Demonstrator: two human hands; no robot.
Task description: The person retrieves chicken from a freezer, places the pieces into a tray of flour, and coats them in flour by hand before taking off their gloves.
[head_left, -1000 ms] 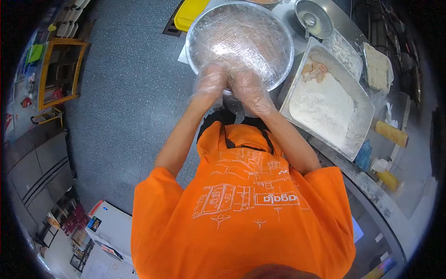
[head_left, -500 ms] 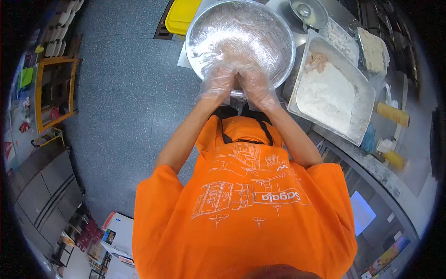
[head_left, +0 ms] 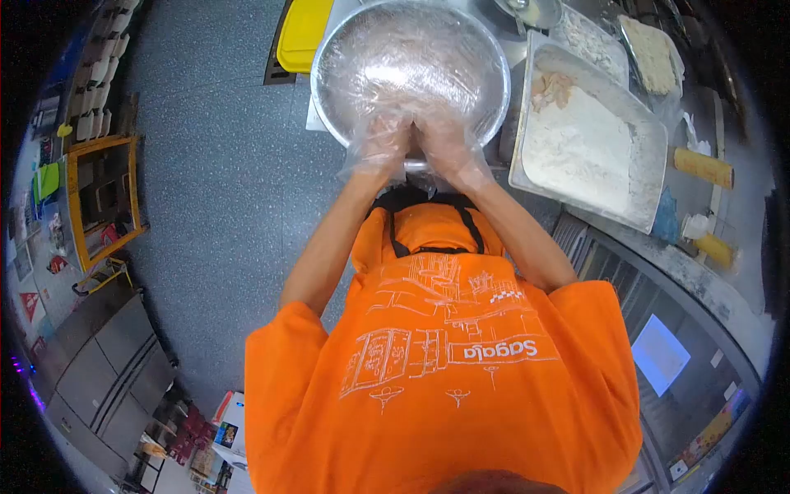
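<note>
A large round metal bowl (head_left: 504,82) stands in front of me, with clear plastic film (head_left: 395,49) spread wrinkled across its top. Something brownish shows dimly beneath the film. Both my hands wear loose clear plastic gloves and lie side by side at the bowl's near rim, thumbs close together. My left hand (head_left: 385,144) is closed on the film there. Beside it, my right hand (head_left: 446,146) is also closed on the film. Glare and the glove plastic partly hide the fingertips.
Right of the bowl, a metal tray (head_left: 520,156) holds white flour (head_left: 580,156) and some pale raw pieces (head_left: 553,89). Behind it are a second floury tray (head_left: 588,45) and a small metal bowl (head_left: 559,16). A yellow lid (head_left: 303,37) lies left; film rolls (head_left: 704,168) lie right.
My hands have shifted slightly forward over the bowl, and the film looks looser and more wrinkled across it. The whole view has moved a little.
</note>
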